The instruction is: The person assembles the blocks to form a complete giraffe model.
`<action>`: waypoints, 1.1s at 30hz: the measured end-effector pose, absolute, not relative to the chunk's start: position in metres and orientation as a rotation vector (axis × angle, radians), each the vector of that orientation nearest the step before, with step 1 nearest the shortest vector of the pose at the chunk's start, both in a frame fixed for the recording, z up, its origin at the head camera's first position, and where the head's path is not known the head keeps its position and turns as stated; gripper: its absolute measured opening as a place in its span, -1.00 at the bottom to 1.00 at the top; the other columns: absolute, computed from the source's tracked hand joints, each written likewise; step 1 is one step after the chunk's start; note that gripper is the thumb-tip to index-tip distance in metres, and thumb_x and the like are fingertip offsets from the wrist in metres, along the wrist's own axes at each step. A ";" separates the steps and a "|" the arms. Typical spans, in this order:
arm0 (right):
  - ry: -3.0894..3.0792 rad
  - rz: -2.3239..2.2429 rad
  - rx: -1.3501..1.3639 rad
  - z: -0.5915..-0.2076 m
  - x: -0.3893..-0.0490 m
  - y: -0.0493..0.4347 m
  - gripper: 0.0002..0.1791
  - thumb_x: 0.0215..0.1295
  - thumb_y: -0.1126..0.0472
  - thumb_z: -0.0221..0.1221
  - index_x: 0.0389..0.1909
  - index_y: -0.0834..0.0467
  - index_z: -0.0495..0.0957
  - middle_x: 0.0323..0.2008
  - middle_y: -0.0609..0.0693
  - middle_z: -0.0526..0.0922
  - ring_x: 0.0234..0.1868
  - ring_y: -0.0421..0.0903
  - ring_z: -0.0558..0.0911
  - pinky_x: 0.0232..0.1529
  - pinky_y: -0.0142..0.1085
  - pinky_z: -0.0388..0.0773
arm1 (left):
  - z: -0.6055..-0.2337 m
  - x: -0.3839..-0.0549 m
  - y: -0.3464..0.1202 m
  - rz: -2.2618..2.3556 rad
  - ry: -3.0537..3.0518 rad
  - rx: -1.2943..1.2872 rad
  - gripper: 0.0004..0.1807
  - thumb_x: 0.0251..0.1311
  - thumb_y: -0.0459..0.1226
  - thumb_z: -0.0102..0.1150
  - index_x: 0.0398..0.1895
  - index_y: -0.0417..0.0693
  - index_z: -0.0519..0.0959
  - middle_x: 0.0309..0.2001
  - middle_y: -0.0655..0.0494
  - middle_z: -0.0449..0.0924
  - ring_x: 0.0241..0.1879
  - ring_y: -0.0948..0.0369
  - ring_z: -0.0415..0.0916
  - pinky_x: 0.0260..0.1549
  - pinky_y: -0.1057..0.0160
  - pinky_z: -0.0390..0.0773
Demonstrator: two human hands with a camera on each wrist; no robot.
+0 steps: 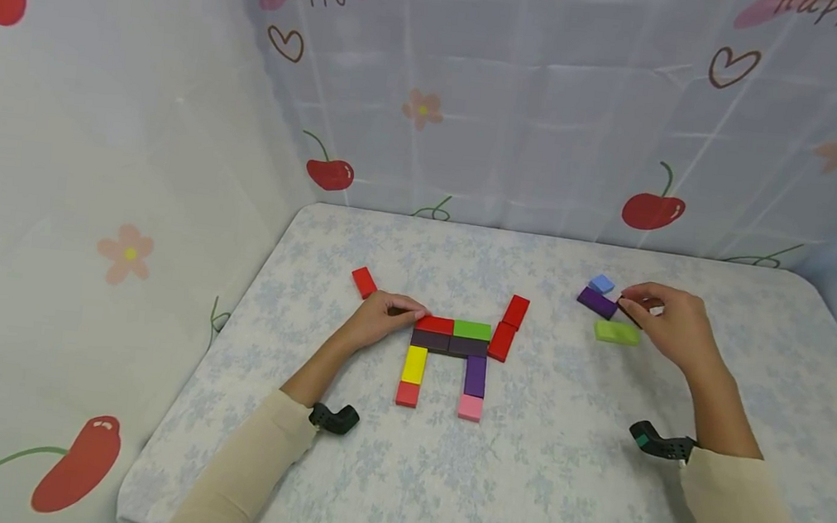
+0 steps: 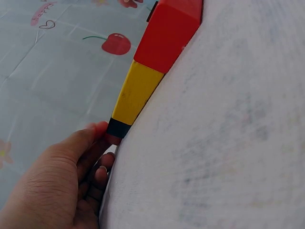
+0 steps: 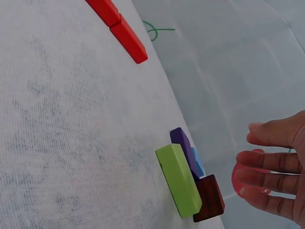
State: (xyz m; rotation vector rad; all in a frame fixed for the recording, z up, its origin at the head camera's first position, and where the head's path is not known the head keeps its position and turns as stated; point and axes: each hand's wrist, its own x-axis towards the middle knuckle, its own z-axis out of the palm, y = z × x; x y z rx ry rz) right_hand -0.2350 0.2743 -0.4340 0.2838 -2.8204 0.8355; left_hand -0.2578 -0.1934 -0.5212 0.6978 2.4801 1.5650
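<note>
A figure of coloured blocks lies mid-table. My left hand (image 1: pixel 382 322) is at its far left corner, thumb and finger pinching the end of a red block (image 1: pixel 434 325) beside a green block (image 1: pixel 471 330). Two dark blocks (image 1: pixel 430 341) run below them. A yellow block (image 1: pixel 414 365) and a purple block (image 1: pixel 476 376) extend toward me as legs, ending in a red piece (image 1: pixel 408 394) and a pink piece (image 1: pixel 470 407). On the right, my right hand (image 1: pixel 671 321) hovers by a dark brown block (image 3: pixel 208 198), thumb and fingers apart in the right wrist view.
Around the brown block lie a light green block (image 1: pixel 617 334), another purple block (image 1: pixel 597 303) and a blue piece (image 1: pixel 601 283). Two red blocks (image 1: pixel 508 327) slant at the figure's right. A loose red block (image 1: pixel 364 282) lies beyond my left hand. A patterned curtain (image 1: pixel 520 121) hangs behind.
</note>
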 end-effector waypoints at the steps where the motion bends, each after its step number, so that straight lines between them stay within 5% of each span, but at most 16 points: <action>1: -2.838 0.824 0.287 -0.435 -0.234 0.276 -0.71 0.45 0.17 0.24 0.00 0.32 0.65 -0.16 0.30 0.72 -0.08 0.28 0.61 -0.24 0.01 0.51 | -0.521 -0.258 -0.193 1.565 2.481 0.699 -0.78 0.37 -0.12 0.29 -0.01 0.11 0.78 -0.07 0.25 0.75 0.00 0.26 0.62 0.09 0.17 0.58; 11: -3.129 0.784 0.344 -0.444 -0.236 0.289 -0.63 0.36 0.19 0.31 0.07 0.33 0.62 -0.14 0.30 0.67 -0.07 0.27 0.57 -0.10 0.19 0.55 | -0.524 -0.257 -0.193 1.597 2.470 0.678 -0.77 0.36 -0.12 0.30 -0.02 0.07 0.78 -0.08 0.22 0.76 -0.01 0.24 0.63 0.06 0.19 0.59; 17: -3.213 0.724 0.414 -0.447 -0.238 0.289 -0.61 0.25 0.26 0.39 0.05 0.34 0.63 -0.20 0.24 0.66 -0.18 0.15 0.56 -0.19 0.06 0.58 | -0.524 -0.258 -0.191 1.615 2.471 0.669 -0.76 0.33 -0.18 0.33 -0.01 -0.03 0.77 -0.07 0.10 0.76 -0.01 0.16 0.64 0.06 0.13 0.59; 27: -3.286 0.883 0.476 -0.447 -0.238 0.282 -0.46 0.26 0.16 0.40 0.12 0.43 0.53 -0.40 0.02 0.68 -0.40 -0.06 0.61 -0.39 -0.20 0.55 | -0.520 -0.258 -0.193 1.573 2.476 0.679 -0.78 0.37 -0.12 0.29 -0.01 0.10 0.78 -0.07 0.25 0.75 0.00 0.25 0.62 0.08 0.19 0.58; 33: -3.230 0.899 0.535 -0.447 -0.235 0.274 -0.54 0.18 0.17 0.47 0.00 0.35 0.62 -0.30 0.06 0.69 -0.33 -0.05 0.61 -0.36 -0.24 0.55 | -0.521 -0.257 -0.193 1.548 2.488 0.661 -0.77 0.37 -0.09 0.28 0.00 0.13 0.78 -0.06 0.28 0.75 0.00 0.26 0.62 0.09 0.20 0.58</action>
